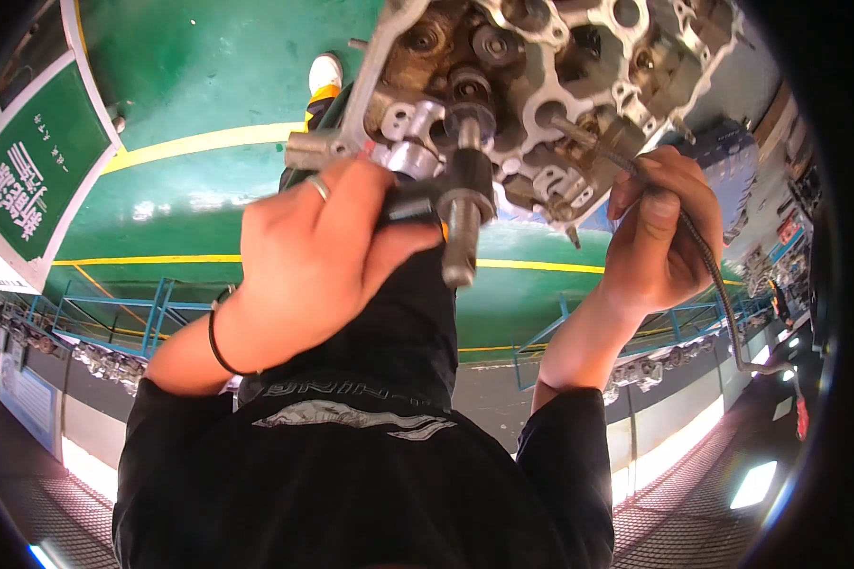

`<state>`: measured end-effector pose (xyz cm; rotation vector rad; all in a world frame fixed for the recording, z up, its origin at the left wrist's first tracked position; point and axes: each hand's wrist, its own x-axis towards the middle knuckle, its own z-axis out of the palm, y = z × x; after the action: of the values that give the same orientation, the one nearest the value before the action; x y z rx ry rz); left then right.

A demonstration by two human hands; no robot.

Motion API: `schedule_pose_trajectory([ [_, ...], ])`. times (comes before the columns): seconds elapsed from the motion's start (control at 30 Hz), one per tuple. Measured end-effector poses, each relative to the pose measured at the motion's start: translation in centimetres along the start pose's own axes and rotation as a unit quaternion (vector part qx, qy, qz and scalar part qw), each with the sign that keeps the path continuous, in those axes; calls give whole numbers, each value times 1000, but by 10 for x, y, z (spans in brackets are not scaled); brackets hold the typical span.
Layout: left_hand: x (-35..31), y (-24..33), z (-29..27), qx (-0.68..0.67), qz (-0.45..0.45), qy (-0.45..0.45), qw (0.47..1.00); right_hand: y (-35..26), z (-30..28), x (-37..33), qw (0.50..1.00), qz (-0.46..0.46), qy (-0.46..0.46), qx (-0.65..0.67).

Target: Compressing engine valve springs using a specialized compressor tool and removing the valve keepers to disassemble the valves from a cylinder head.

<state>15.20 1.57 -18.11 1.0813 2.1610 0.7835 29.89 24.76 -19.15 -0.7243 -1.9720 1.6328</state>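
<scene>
Fingers (351, 199) of left hand (318, 251) closed round metal tool (465, 180) over engine part's (531, 76) near edge | right hand (669, 232) pinching bendy rod (702, 243), tip by hole (548, 114) | best: tool square, rod guided gently.

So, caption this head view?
Left hand grips a dark tubular metal tool, right hand a bent grey rod, at a grey metal engine casting.
</scene>
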Motion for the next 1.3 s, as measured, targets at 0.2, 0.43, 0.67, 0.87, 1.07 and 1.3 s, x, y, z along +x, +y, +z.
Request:
schedule_pose_trajectory([
  [0.2, 5, 1, 1, -10, 21, -18, 1000, 14, 8, 32, 987, -26, -117, -111],
  [0.43, 15, 2, -1, -13, 24, -14, 1000, 20, 13, 45, 982, 8, -167, -93],
  [0.67, 12, 9, -7, -51, -3, -79, 996, 17, 21, 60, 966, -19, -235, -109],
  [0.87, 10, 6, 0, -57, 12, -37, 998, 18, 29, 71, 949, -35, -294, -114],
  [1.07, 8, 6, -3, -84, 6, -59, 995, 13, 34, 73, 934, -44, -315, -162],
  [1.3, 14, 4, 4, -58, 17, -8, 998, 13, 37, 77, 927, -45, -338, -159],
])
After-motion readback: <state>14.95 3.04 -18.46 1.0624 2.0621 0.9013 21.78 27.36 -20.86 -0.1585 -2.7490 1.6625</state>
